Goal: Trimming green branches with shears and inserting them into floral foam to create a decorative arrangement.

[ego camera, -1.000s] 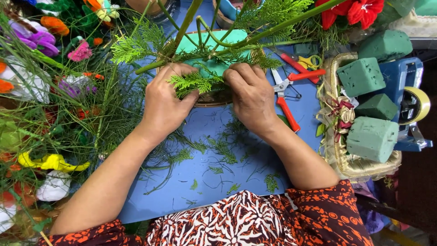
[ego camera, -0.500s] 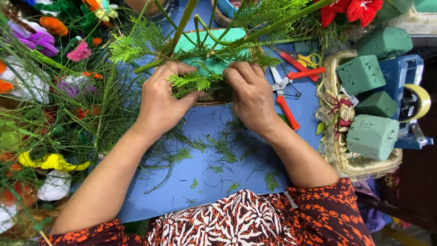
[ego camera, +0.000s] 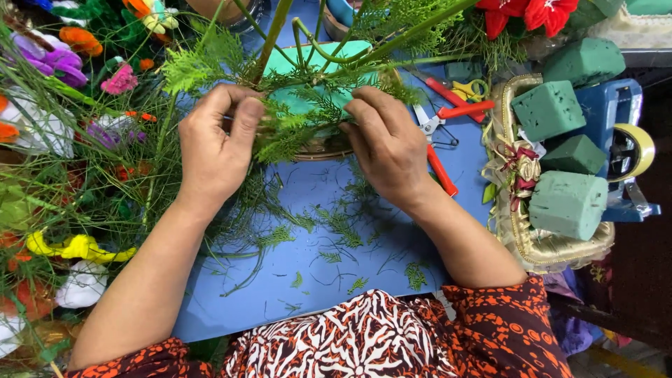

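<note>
We cannot see much of the basket [ego camera: 323, 148]: only a curved strip of woven rim shows under the greenery, near the far edge of the blue desk [ego camera: 280, 294]. A green foam block [ego camera: 329, 56] sits in it, mostly covered by stems and fronds, and its far side is hard to make out. The tall stems are cut off by the top of the view.

Our left hand [ego camera: 213, 150] is curled, thumb pressed against the forefinger, pinching a fern sprig [ego camera: 283, 140] at the basket's left side. Our right hand [ego camera: 385, 143] rests against the right side of the basket, fingers bent and close together, their tips buried in the fronds (whether they grip a stem or only press, we cannot tell).

Red-handled cutters [ego camera: 441, 133] lie just right of that hand, partly hidden behind it. Green trimmings [ego camera: 336, 231] are scattered over the desk's middle. At the right edge a gold-trimmed tray [ego camera: 553, 248] holds more foam blocks [ego camera: 567, 203]. Fake flowers [ego camera: 63, 56] crowd the left edge, many blurred by the foliage.
</note>
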